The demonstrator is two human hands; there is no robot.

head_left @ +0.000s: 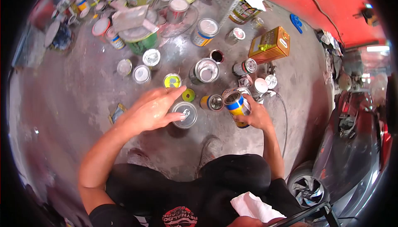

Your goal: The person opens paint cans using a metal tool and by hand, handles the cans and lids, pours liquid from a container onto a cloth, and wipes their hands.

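Note:
My right hand (258, 115) is wrapped round a blue and yellow paint can (237, 110), tilted with its open top toward me. Left of it stands another yellow and blue can (212, 102) with a bare metal inside. My left hand (155, 110) is stretched out, thumb and fingers apart, over a clear round container (185, 115); its thumb overlaps the container, and I cannot tell whether they touch. Just beyond those fingers are a can with yellow-green paint (172, 80) and a small green round lid or cup (188, 95).
A larger open can (206, 71) stands ahead, with a dark-filled cup (216, 56) behind it. Farther off are a gold rectangular tin (269, 44) and a green bucket (143, 42). A hose (286, 123) runs along the floor on the right, near a car wheel (306, 189).

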